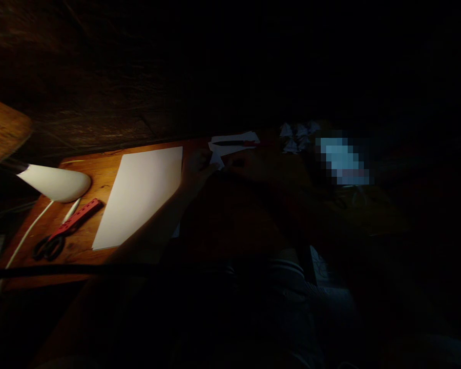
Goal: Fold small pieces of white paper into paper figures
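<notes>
A small folded piece of white paper [216, 159] is between my two hands, above the dim middle of the wooden table. My left hand [196, 165] pinches it from the left, fingers curled. From the right, my right hand [248, 167] meets its edge with fingers bent in and closed; deep shadow hides its exact grip. Just behind the hands lie white paper pieces [230, 149] with a dark, slim tool [234, 143] across them, reddish at its right end. Beside my left forearm rests a stack of white paper sheets [146, 189].
A lamp [57, 183] with a white cord stands on the wooden table [107, 164] at left. Red scissors [75, 220] with black handles lie near it. Several folded paper shapes [292, 137] sit back right, beside a glowing, pixelated screen [343, 160]. A dark cable [61, 271] crosses the front.
</notes>
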The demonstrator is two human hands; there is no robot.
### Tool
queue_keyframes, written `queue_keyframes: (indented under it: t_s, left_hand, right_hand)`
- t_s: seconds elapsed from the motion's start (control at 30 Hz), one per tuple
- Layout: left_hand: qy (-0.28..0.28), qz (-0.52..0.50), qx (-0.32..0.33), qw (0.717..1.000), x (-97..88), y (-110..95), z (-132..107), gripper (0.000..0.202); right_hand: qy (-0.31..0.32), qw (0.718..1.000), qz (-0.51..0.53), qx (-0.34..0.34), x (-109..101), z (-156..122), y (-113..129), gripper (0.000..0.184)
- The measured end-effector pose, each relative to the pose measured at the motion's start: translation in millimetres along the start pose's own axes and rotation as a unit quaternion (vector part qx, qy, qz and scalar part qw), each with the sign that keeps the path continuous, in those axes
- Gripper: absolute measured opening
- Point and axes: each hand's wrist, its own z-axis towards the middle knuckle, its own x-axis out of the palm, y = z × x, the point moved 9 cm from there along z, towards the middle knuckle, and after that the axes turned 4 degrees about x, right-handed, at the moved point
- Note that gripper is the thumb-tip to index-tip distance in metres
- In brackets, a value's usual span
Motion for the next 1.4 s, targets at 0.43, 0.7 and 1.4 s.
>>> queue_keyframes:
  t_s: [0.43,0.7,1.4]
  left_hand:
    - [0.056,0.025,0.031,0.998,9.3,-18,-4,0.025]
    - [0.030,0.026,0.008,0.999,4.9,-19,-3,0.018]
    - [0.055,0.039,0.018,0.998,6.7,-34,-7,0.019]
  right_hand:
    - [-0.139,0.988,0.023,-0.071,-20,-2,4,0.030]
    - [-0.140,0.987,-0.007,-0.080,-20,-3,6,0.022]
    - [-0.125,0.988,0.036,-0.078,-21,3,0,0.008]
